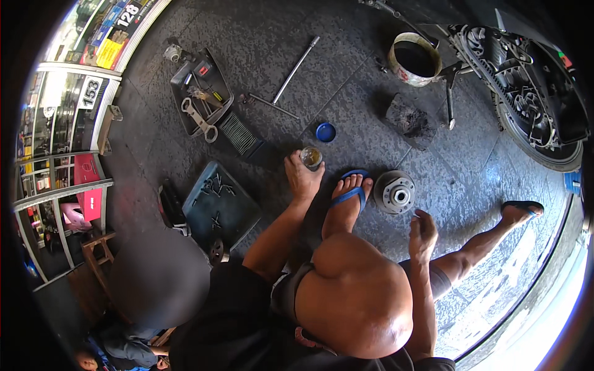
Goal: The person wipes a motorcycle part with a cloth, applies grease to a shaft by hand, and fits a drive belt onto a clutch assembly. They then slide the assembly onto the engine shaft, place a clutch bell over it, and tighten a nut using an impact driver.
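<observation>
My left hand [303, 179] is closed around a small clear jar [311, 158] with yellowish-brown stuff inside, grease by its look. Just beyond it on the floor lies a round blue lid [325, 132]. My right hand [423, 237] hangs above the floor at the right of my knee, fingers partly bent and apart, nothing visible in it. Nearest to it is a round metal scooter clutch or pulley part [396, 193] with a raised hub, lying on the floor beside my sandalled foot [351, 195].
A T-handle wrench [297, 70] lies beyond the lid. At left are a tool bin [226, 74], a ribbed air filter [241, 135] and a tray with bolts [238, 210]. A dark block [411, 120], a pan [399, 73] and an opened scooter [526, 86] stand at right.
</observation>
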Action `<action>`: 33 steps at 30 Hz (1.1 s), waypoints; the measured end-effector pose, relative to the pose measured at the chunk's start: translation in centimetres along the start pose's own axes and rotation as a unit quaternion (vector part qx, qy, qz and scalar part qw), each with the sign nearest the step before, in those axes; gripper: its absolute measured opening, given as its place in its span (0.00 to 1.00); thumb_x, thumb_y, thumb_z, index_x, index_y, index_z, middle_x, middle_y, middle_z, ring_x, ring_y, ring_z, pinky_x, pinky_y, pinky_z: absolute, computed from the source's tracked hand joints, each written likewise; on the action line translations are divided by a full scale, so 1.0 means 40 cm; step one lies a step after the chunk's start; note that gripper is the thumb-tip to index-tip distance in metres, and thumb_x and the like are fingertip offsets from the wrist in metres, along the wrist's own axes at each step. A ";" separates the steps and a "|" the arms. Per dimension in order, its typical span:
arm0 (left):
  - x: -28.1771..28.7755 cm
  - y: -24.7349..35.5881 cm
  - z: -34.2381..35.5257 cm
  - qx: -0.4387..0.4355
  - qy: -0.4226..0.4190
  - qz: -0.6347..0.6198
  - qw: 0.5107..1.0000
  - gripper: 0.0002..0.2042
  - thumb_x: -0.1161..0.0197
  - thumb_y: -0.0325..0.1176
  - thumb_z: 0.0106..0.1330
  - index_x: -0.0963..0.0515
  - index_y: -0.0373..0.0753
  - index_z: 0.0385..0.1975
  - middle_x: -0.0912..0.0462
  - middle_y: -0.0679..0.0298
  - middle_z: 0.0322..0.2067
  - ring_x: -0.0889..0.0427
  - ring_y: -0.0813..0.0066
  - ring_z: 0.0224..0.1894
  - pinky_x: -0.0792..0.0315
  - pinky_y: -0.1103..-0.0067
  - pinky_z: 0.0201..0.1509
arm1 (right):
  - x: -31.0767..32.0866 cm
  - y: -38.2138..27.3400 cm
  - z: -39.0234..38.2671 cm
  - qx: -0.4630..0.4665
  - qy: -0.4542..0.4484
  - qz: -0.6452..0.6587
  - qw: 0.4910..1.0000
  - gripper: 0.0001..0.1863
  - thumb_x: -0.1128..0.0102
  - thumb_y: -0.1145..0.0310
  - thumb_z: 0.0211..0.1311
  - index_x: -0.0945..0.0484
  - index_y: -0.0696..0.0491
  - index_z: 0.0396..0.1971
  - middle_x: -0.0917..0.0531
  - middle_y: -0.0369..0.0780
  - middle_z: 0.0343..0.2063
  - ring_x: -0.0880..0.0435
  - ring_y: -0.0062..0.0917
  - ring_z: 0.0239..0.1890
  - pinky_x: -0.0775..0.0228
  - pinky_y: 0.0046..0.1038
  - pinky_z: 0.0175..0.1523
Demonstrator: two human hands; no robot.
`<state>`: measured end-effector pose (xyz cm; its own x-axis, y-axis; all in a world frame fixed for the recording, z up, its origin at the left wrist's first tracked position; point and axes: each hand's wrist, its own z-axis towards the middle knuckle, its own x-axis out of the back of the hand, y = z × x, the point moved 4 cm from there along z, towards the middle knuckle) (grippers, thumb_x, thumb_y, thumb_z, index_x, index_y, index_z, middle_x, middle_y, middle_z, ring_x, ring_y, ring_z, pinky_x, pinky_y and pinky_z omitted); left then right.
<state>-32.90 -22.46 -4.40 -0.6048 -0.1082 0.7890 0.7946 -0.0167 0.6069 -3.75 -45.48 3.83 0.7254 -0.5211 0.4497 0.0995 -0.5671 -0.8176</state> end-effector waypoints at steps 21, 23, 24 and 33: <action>0.062 0.225 0.022 -0.288 0.005 -0.123 0.950 0.37 0.19 0.30 0.45 0.33 0.41 0.56 0.22 0.54 0.44 0.22 0.53 0.45 0.28 0.59 0.51 | -0.326 -0.349 0.057 0.299 -0.248 -0.310 0.868 0.32 0.42 0.71 0.63 0.29 0.50 0.69 0.16 0.47 0.38 0.14 0.47 0.28 0.19 0.44 0.32; 0.055 0.236 0.020 -0.303 0.000 -0.119 0.946 0.37 0.20 0.31 0.45 0.33 0.41 0.56 0.22 0.54 0.45 0.22 0.53 0.46 0.29 0.59 0.51 | -0.320 -0.344 0.052 0.261 -0.246 -0.266 0.895 0.31 0.44 0.73 0.62 0.28 0.53 0.68 0.16 0.50 0.38 0.14 0.49 0.31 0.19 0.45 0.35; 0.052 0.242 0.019 -0.310 -0.001 -0.117 0.943 0.37 0.20 0.31 0.44 0.33 0.42 0.56 0.22 0.54 0.45 0.22 0.53 0.46 0.30 0.59 0.51 | -0.317 -0.343 0.050 0.250 -0.248 -0.255 0.901 0.31 0.44 0.73 0.62 0.28 0.53 0.68 0.15 0.52 0.38 0.14 0.50 0.32 0.19 0.45 0.37; 0.019 0.297 -0.003 -0.356 -0.046 -0.122 0.925 0.37 0.21 0.30 0.45 0.33 0.43 0.57 0.23 0.54 0.47 0.22 0.52 0.47 0.30 0.58 0.52 | -0.270 -0.299 0.058 0.000 -0.320 0.042 0.946 0.26 0.47 0.75 0.65 0.25 0.60 0.64 0.14 0.48 0.40 0.13 0.38 0.40 0.22 0.35 0.47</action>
<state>-23.91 -22.87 3.38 -0.7473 0.0694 0.6609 0.4468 -0.6836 0.5771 -11.20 -31.59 7.91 0.9948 -0.0710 0.0728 0.0230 -0.5403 -0.8412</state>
